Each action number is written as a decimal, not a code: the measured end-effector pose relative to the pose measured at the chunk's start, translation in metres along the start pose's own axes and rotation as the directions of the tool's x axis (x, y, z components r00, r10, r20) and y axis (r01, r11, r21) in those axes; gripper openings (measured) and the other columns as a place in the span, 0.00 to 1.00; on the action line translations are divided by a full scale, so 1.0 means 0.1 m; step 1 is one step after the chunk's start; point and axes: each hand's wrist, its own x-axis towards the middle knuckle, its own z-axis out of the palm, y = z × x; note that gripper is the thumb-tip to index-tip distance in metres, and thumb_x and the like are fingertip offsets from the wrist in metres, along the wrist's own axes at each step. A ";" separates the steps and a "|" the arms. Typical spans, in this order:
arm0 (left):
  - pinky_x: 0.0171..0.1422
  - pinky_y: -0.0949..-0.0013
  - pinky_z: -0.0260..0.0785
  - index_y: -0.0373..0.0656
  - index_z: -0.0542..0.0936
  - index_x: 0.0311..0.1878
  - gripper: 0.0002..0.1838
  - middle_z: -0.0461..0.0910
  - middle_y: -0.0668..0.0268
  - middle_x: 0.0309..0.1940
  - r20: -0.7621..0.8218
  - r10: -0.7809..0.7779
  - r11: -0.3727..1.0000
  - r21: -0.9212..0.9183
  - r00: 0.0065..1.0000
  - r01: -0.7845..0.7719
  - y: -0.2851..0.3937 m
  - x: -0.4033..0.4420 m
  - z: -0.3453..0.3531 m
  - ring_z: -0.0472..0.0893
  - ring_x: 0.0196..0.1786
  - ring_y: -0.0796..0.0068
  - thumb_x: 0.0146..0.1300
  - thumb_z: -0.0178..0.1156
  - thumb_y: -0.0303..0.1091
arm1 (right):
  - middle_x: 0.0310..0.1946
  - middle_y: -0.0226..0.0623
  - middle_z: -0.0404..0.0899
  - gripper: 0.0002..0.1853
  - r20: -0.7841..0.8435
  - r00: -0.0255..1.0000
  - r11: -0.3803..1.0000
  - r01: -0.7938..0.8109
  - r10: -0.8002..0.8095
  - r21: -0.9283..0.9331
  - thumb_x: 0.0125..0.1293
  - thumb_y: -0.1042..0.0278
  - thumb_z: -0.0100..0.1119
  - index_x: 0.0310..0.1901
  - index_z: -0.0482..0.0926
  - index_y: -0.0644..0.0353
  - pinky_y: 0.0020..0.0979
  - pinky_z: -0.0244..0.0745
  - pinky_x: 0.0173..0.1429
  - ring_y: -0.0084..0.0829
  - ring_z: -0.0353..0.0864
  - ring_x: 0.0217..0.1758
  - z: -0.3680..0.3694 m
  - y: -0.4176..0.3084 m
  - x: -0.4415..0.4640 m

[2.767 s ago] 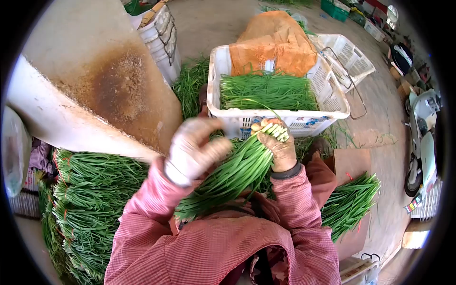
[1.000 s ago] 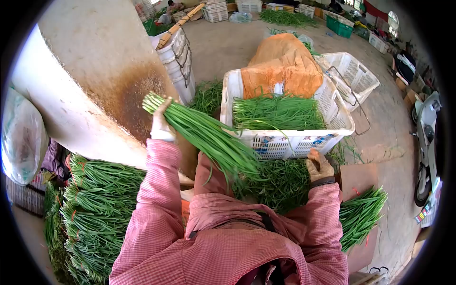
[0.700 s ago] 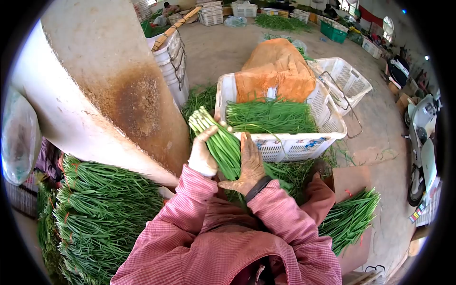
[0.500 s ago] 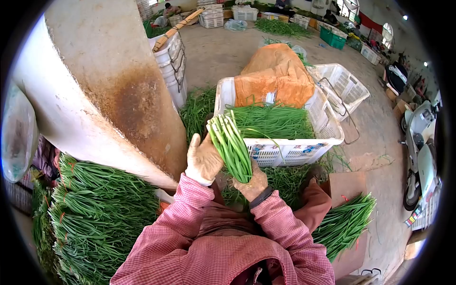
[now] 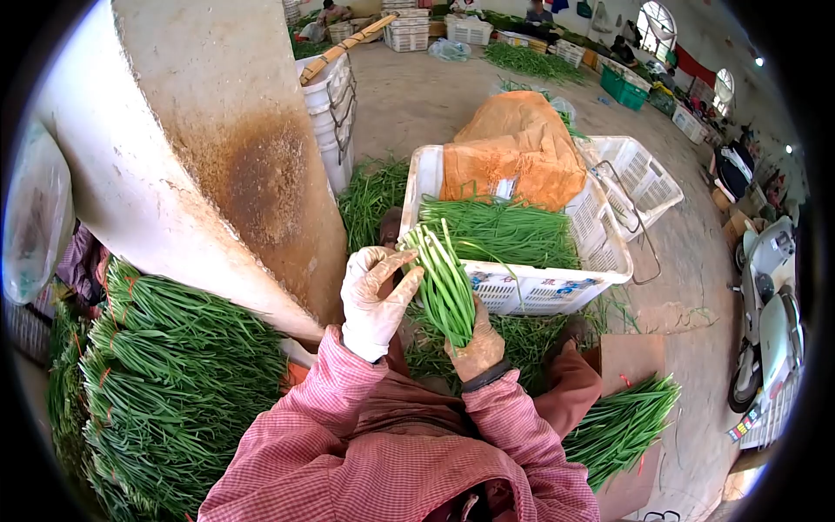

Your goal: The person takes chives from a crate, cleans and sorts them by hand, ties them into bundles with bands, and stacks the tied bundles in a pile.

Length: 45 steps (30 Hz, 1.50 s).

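Center of frame: left hand [image 5: 370, 300] is kinda curled beside the green bunch [image 5: 442, 287], can't be told if anything's pinched by its fingers. Bunch is gripped by the right hand's [image 5: 480, 350] fingers. Loose-leaf greens [image 5: 619, 428] are laid lower right.

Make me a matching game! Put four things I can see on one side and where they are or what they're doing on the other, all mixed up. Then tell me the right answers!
Things:
1. Motor scooter
2. Orange sack
3. Right hand
4. Stack of tied chives

Places and doings:
A. Holding a bunch of chives
B. In the lower left of the view
C. Near the right edge of the view
D. At the far side of the nearer white crate

Right pairs: 1-C, 2-D, 3-A, 4-B
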 end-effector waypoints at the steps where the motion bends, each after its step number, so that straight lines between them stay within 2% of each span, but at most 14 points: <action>1: 0.40 0.77 0.65 0.40 0.79 0.38 0.13 0.72 0.66 0.33 -0.002 -0.001 1.000 -0.001 1.000 0.001 0.06 0.03 -0.01 0.71 0.34 0.75 0.46 0.62 0.19 | 0.44 0.36 0.74 0.31 -0.033 0.997 0.981 0.057 -0.064 -0.186 0.50 0.77 0.53 0.58 0.55 0.58 0.27 0.72 0.44 0.33 0.76 0.43 -0.06 -0.12 0.00; 3: 0.43 0.71 0.66 0.42 0.79 0.37 0.15 0.71 0.65 0.32 0.101 0.041 0.916 0.395 0.994 -0.078 0.19 0.10 -0.03 0.71 0.37 0.68 0.41 0.65 0.25 | 0.43 0.37 0.75 0.32 -0.068 0.997 0.981 0.009 -0.023 -0.191 0.49 0.76 0.55 0.58 0.56 0.58 0.28 0.72 0.44 0.35 0.77 0.42 -0.14 -0.30 -0.01; 9: 0.41 0.69 0.65 0.43 0.80 0.33 0.13 0.71 0.67 0.28 0.201 -0.042 0.882 0.468 0.979 -0.058 0.09 0.10 0.00 0.71 0.36 0.67 0.38 0.66 0.28 | 0.42 0.40 0.75 0.32 -0.101 0.995 0.979 -0.010 -0.011 -0.204 0.48 0.75 0.56 0.58 0.58 0.58 0.30 0.73 0.42 0.38 0.78 0.41 -0.14 -0.18 -0.09; 11: 0.37 0.69 0.65 0.42 0.80 0.29 0.09 0.72 0.67 0.22 0.219 -0.069 0.944 0.329 0.973 -0.007 -0.03 0.08 0.01 0.71 0.30 0.68 0.39 0.65 0.26 | 0.42 0.41 0.75 0.33 -0.047 0.995 0.948 -0.096 0.085 -0.303 0.48 0.74 0.57 0.58 0.57 0.60 0.30 0.74 0.41 0.40 0.78 0.40 -0.18 -0.19 -0.12; 21: 0.32 0.67 0.62 0.40 0.76 0.27 0.07 0.69 0.65 0.22 0.145 0.170 0.916 0.341 0.975 -0.211 -0.15 0.16 0.14 0.69 0.27 0.65 0.42 0.61 0.22 | 0.38 0.41 0.77 0.31 -0.160 0.980 0.979 0.086 -0.116 -0.184 0.47 0.75 0.56 0.56 0.60 0.59 0.29 0.73 0.40 0.39 0.79 0.37 -0.23 -0.23 -0.07; 23: 0.34 0.64 0.63 0.41 0.74 0.30 0.09 0.70 0.62 0.25 -0.064 0.216 0.908 0.380 0.974 -0.176 -0.36 0.29 0.07 0.70 0.29 0.62 0.41 0.60 0.23 | 0.36 0.38 0.78 0.28 0.021 0.996 0.983 -0.086 0.090 -0.161 0.47 0.76 0.57 0.54 0.63 0.61 0.28 0.73 0.40 0.35 0.79 0.35 -0.33 -0.28 -0.09; 25: 0.37 0.62 0.65 0.41 0.73 0.35 0.13 0.70 0.59 0.27 -0.290 0.129 0.938 0.347 0.948 -0.022 -0.54 0.50 -0.15 0.71 0.31 0.60 0.42 0.60 0.22 | 0.38 0.38 0.77 0.26 0.146 0.988 0.999 -0.047 0.045 0.007 0.49 0.77 0.57 0.52 0.64 0.62 0.26 0.72 0.41 0.34 0.78 0.37 -0.42 0.00 -0.22; 27: 0.41 0.62 0.65 0.40 0.73 0.41 0.18 0.72 0.60 0.30 -0.217 0.223 0.773 0.634 0.950 -0.037 -0.79 0.60 -0.37 0.72 0.34 0.60 0.42 0.60 0.22 | 0.40 0.39 0.75 0.23 0.261 0.965 0.983 -0.029 -0.019 0.179 0.51 0.77 0.57 0.51 0.66 0.63 0.25 0.72 0.42 0.32 0.76 0.39 -0.60 0.14 -0.28; 29: 0.45 0.62 0.64 0.41 0.74 0.44 0.21 0.72 0.60 0.34 -0.213 0.181 0.728 0.686 0.960 0.015 -0.53 0.56 -0.25 0.72 0.39 0.59 0.43 0.61 0.22 | 0.34 0.39 0.76 0.23 0.658 0.695 0.493 -0.698 0.290 0.520 0.47 0.77 0.64 0.48 0.69 0.64 0.27 0.74 0.36 0.31 0.77 0.33 -0.81 0.10 -0.25; 30: 0.47 0.63 0.64 0.42 0.75 0.43 0.20 0.72 0.62 0.36 -0.215 0.004 0.953 0.297 0.977 0.061 -0.43 0.45 -0.18 0.71 0.41 0.60 0.42 0.61 0.23 | 0.30 0.39 0.76 0.24 0.618 0.726 0.424 -0.683 0.302 0.595 0.46 0.77 0.66 0.46 0.69 0.65 0.29 0.75 0.32 0.30 0.76 0.28 -0.84 -0.03 -0.21; 31: 0.49 0.63 0.63 0.43 0.76 0.42 0.19 0.72 0.63 0.38 -0.138 -0.158 0.980 -0.147 0.978 0.137 -0.32 0.35 -0.11 0.71 0.43 0.61 0.42 0.62 0.23 | 0.30 0.39 0.76 0.24 0.614 0.727 0.423 -0.682 0.307 0.596 0.46 0.77 0.66 0.46 0.69 0.65 0.29 0.75 0.32 0.30 0.76 0.28 -0.86 -0.05 -0.19; 33: 0.53 0.66 0.61 0.43 0.77 0.43 0.19 0.73 0.65 0.40 0.113 0.178 0.968 0.158 0.978 -0.195 0.00 0.22 -0.10 0.70 0.45 0.66 0.42 0.63 0.26 | 0.30 0.39 0.76 0.21 0.613 0.699 0.418 -0.713 0.367 0.563 0.47 0.78 0.65 0.44 0.70 0.66 0.28 0.74 0.32 0.29 0.76 0.27 -0.87 -0.08 -0.19; 35: 0.51 0.68 0.62 0.44 0.80 0.36 0.16 0.73 0.68 0.38 0.309 0.218 0.918 0.258 0.926 -0.303 0.37 0.20 -0.02 0.70 0.44 0.69 0.39 0.67 0.32 | 0.29 0.37 0.75 0.20 0.588 0.713 0.433 -0.700 0.383 0.567 0.48 0.79 0.65 0.43 0.70 0.66 0.27 0.73 0.31 0.28 0.75 0.26 -0.85 -0.10 -0.20; 45: 0.40 0.65 0.63 0.42 0.79 0.28 0.11 0.72 0.67 0.27 0.372 0.171 0.941 0.214 0.912 -0.264 0.09 0.04 0.27 0.69 0.33 0.65 0.36 0.67 0.30 | 0.34 0.32 0.73 0.25 0.513 0.804 0.470 -0.593 0.301 0.654 0.47 0.82 0.62 0.48 0.67 0.61 0.25 0.71 0.33 0.25 0.73 0.31 -0.68 0.00 -0.36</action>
